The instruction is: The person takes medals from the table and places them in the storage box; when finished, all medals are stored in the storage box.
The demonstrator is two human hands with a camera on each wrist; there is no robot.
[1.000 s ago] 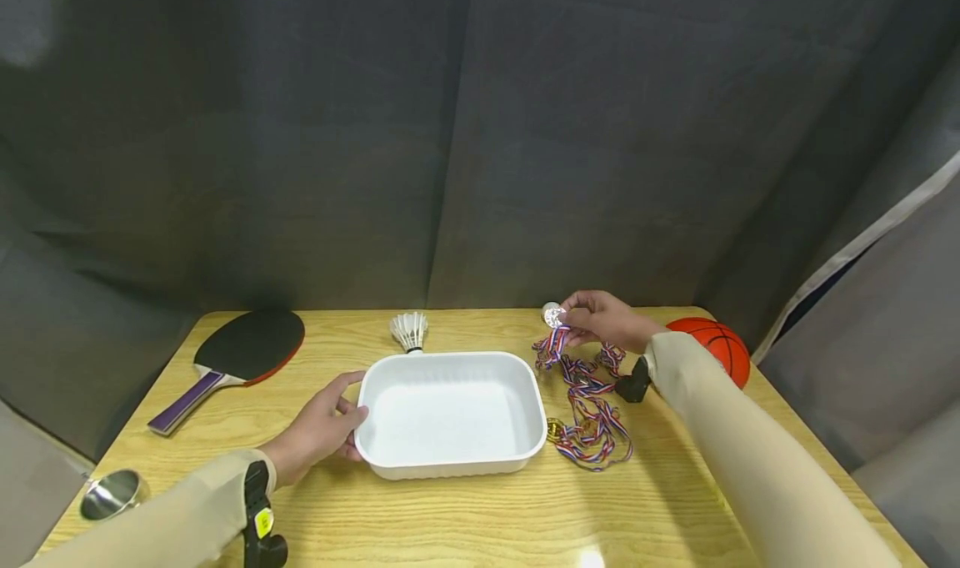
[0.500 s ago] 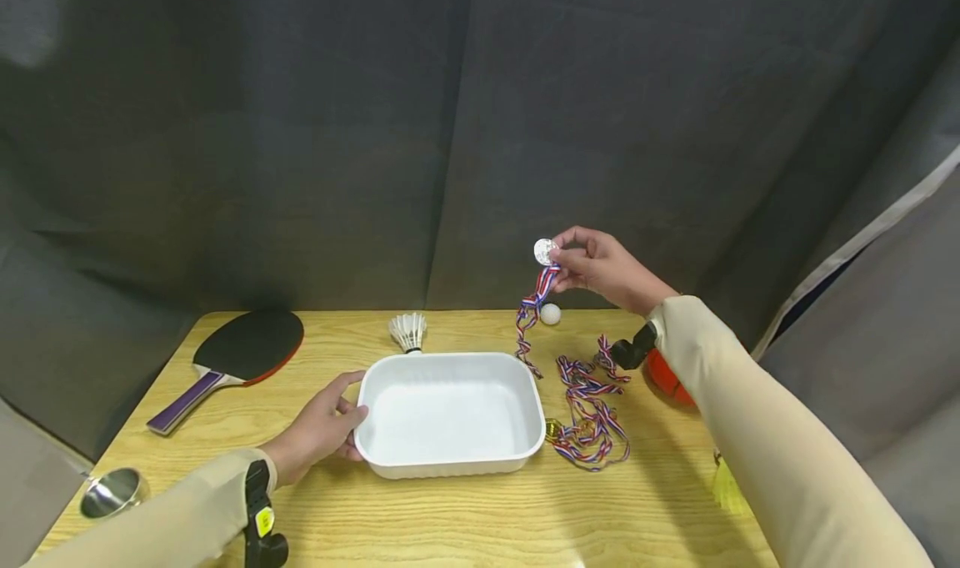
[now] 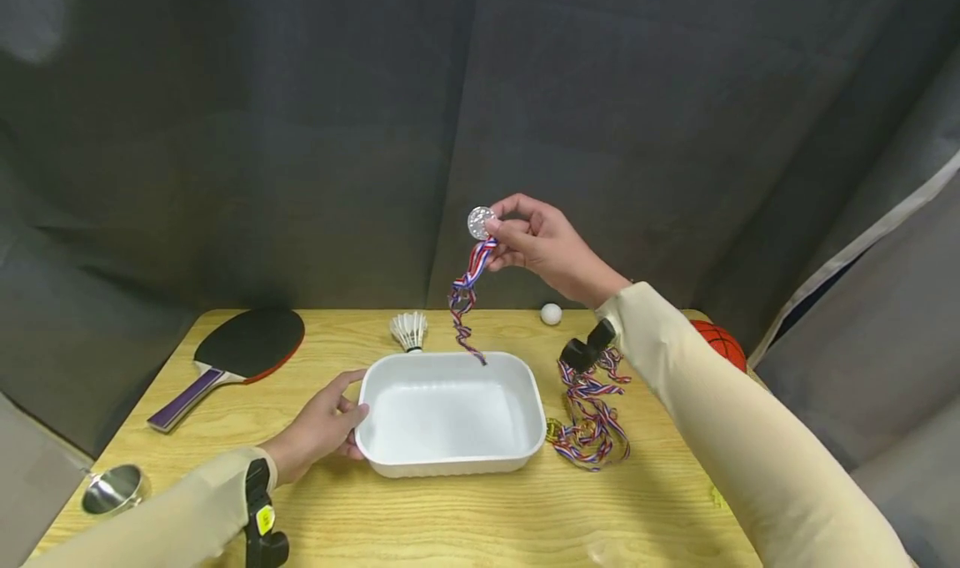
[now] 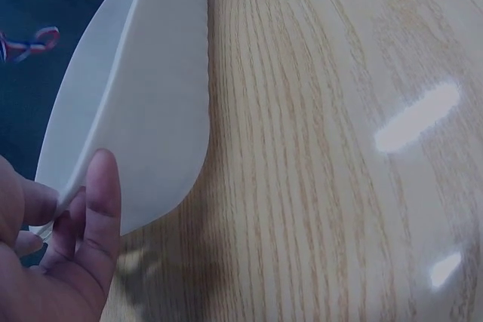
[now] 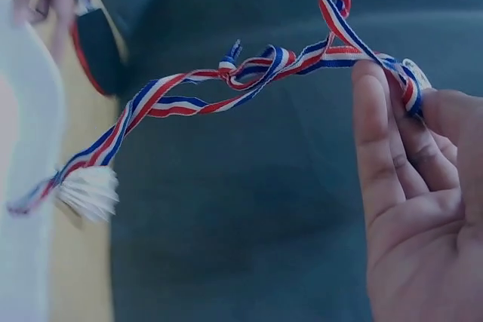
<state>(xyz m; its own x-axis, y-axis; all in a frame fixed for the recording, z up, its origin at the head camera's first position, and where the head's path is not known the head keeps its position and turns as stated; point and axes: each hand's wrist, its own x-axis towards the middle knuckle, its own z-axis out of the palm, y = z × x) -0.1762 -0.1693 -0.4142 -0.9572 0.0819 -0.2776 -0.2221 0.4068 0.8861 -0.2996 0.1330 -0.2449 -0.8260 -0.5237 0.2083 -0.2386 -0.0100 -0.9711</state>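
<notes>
My right hand (image 3: 542, 243) pinches a silver medal (image 3: 481, 223) between thumb and fingers, high above the back of the table. Its red, white and blue ribbon (image 5: 189, 96) hangs twisted below, the lower end overlapping the back rim of a white basin (image 3: 453, 468) in the head view. At the basin's left end, my left hand (image 3: 324, 422) grips the rim, thumb on one side and fingers on the other. The left wrist view shows this grip on the basin wall (image 4: 162, 103) up close. Inside, the basin holds nothing. Gold medals (image 3: 553, 430) with tangled ribbons (image 3: 592, 409) lie right of it.
A shuttlecock (image 3: 409, 331) stands behind the basin, and a white ball (image 3: 551, 314) sits at the back edge. On the left are a table tennis bat (image 3: 250, 344) and a metal cup (image 3: 112, 490). A small basketball (image 3: 722, 344) is partly hidden behind the right sleeve.
My right hand has lifted the silver medal off the table and carried it up and left, over the back of the basin. The left hand has stayed on the rim.
</notes>
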